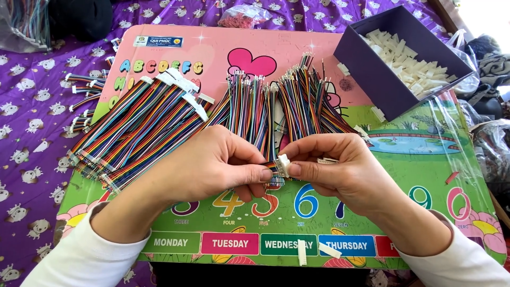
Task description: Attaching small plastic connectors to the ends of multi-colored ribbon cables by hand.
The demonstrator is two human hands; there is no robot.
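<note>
Over a colourful children's surface (425,175), the left hand (212,165) pinches the end of a rainbow wire bundle (272,166), its length running sideways. The right hand (340,170) grips a small white connector (284,165) touching the wire tips, directly between both thumbs.

My small pink play table (372,212) stands on a purple patterned bedsheet (32,133). On it: finished rainbow wire bundles (138,127) at left, loose wire bundles (287,101) at centre, dark box of white connectors (393,53) at right, two stray white connectors (316,251) near me.
</note>
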